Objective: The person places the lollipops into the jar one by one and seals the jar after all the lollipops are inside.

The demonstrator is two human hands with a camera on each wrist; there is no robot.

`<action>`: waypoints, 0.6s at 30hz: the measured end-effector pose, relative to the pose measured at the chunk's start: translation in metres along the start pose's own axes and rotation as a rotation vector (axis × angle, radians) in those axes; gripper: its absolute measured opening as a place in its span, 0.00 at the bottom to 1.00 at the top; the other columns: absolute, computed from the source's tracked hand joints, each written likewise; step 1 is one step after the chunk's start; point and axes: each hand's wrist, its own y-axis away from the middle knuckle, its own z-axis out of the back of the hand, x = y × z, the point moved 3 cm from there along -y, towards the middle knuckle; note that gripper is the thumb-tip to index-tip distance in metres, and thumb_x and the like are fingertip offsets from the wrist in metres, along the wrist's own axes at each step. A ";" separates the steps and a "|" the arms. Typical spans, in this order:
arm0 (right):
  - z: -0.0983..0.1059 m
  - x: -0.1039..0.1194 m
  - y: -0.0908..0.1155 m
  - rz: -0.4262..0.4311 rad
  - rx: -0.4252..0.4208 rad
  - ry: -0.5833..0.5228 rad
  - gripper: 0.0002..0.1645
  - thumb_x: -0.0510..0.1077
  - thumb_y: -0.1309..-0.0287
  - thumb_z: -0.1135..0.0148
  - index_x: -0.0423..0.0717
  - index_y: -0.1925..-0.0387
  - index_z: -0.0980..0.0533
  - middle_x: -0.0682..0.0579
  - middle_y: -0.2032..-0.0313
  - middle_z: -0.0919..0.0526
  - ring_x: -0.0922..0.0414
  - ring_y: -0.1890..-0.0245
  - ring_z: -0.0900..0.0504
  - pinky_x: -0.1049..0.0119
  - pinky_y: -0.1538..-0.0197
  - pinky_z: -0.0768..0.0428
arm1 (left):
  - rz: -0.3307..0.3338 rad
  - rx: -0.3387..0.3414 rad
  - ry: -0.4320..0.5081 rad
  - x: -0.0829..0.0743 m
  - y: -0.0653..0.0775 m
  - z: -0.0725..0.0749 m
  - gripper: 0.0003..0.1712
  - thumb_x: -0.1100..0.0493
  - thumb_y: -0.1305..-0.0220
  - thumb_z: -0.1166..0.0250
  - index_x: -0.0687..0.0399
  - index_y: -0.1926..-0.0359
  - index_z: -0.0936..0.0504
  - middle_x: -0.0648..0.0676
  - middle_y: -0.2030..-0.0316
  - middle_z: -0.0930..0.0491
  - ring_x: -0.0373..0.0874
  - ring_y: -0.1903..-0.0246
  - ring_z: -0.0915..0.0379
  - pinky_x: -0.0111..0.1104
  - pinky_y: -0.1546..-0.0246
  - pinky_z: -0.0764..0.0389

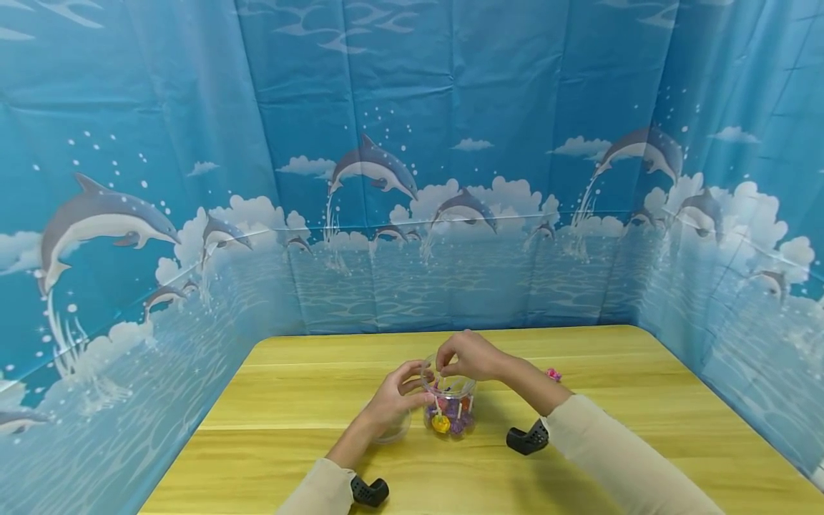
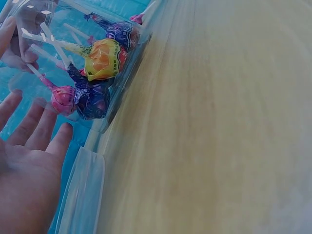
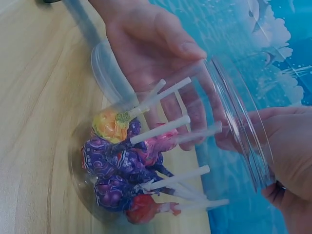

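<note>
A clear round jar (image 1: 450, 390) stands on the table with several wrapped lollipops inside, purple, red, pink and a yellow one (image 3: 110, 126). My left hand (image 1: 394, 397) holds the jar from its left side, thumb in front and fingers behind, as the right wrist view shows. Over the mouth, my right hand (image 1: 473, 355) has its fingers curled down inside the rim. Its fingertips pinch the white stick end of a pink lollipop (image 3: 163, 141), whose wrapped head is still among the others. A clear round lid (image 1: 394, 431) lies beside the jar, partly covered by the left hand.
On the yellow wood-grain table (image 1: 309, 400), a pink lollipop (image 1: 553, 374) lies beyond the right forearm. Black perforated pieces (image 1: 528, 438) sit at both wrists. A blue dolphin-printed curtain (image 1: 412, 279) encloses the back and sides.
</note>
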 end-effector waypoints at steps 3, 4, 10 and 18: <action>-0.001 0.002 -0.001 0.000 0.011 0.029 0.04 0.35 0.39 0.26 0.45 0.63 0.11 0.57 0.66 0.11 0.62 0.64 0.14 0.64 0.59 0.15 | -0.009 -0.001 0.009 0.000 0.000 -0.001 0.36 0.56 0.28 0.33 0.60 0.25 0.35 0.62 0.33 0.31 0.62 0.31 0.35 0.45 0.40 0.22; -0.001 0.002 -0.001 0.001 0.015 0.031 0.04 0.35 0.39 0.26 0.45 0.62 0.11 0.56 0.65 0.11 0.62 0.64 0.13 0.64 0.60 0.15 | -0.013 -0.002 0.010 0.000 0.000 -0.001 0.36 0.56 0.28 0.32 0.59 0.25 0.35 0.62 0.33 0.30 0.61 0.31 0.35 0.45 0.40 0.22; 0.001 0.002 0.001 -0.001 0.036 0.003 0.08 0.36 0.38 0.27 0.42 0.57 0.11 0.52 0.62 0.10 0.61 0.62 0.13 0.63 0.58 0.15 | -0.023 0.006 0.005 0.004 0.000 -0.001 0.35 0.56 0.28 0.32 0.58 0.25 0.34 0.61 0.33 0.30 0.60 0.31 0.34 0.45 0.40 0.22; 0.015 0.000 0.009 -0.011 0.013 -0.069 0.08 0.36 0.37 0.27 0.43 0.56 0.12 0.51 0.59 0.11 0.62 0.65 0.15 0.67 0.63 0.17 | -0.026 0.016 -0.012 0.001 0.000 0.000 0.38 0.54 0.27 0.32 0.61 0.24 0.37 0.67 0.32 0.33 0.60 0.31 0.34 0.45 0.40 0.22</action>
